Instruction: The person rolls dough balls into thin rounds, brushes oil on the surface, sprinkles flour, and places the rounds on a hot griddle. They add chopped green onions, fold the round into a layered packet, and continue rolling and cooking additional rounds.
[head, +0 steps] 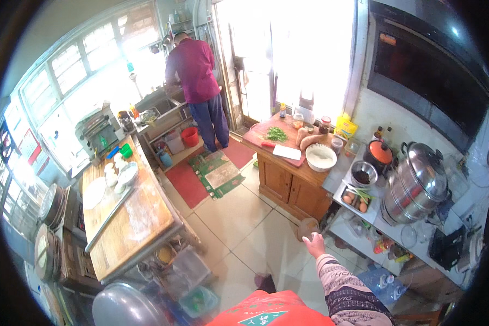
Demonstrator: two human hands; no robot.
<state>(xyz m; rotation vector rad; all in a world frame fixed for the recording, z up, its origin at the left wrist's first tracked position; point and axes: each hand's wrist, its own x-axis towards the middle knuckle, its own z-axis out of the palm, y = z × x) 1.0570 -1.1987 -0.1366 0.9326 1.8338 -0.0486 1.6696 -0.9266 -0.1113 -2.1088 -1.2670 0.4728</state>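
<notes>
My right hand [314, 245] reaches forward at the lower middle right, above the tiled floor, fingers apart and holding nothing. Near its fingertips a round brown object [308, 229] stands by the cabinet foot. My left hand is out of view. Ahead, on a wooden cabinet, a red cutting board [269, 127] bears chopped greens [276, 134], a cleaver [286, 152] with a red handle and a white bowl of flour [321, 157]. To the left, a floury wooden work table [146, 240] holds a long rolling pin [109, 219], a rolled dough sheet [94, 193] and several dough pieces [111, 179].
A person [193, 73] in a dark red top stands at the sink [163, 106]. A shelf [385, 228] on the right carries a steel steamer [419, 179], a lidded pot [379, 153] and a tray of eggs [362, 207]. A cardboard mat [218, 173] lies on the floor; plastic bottles [385, 285] stand below right.
</notes>
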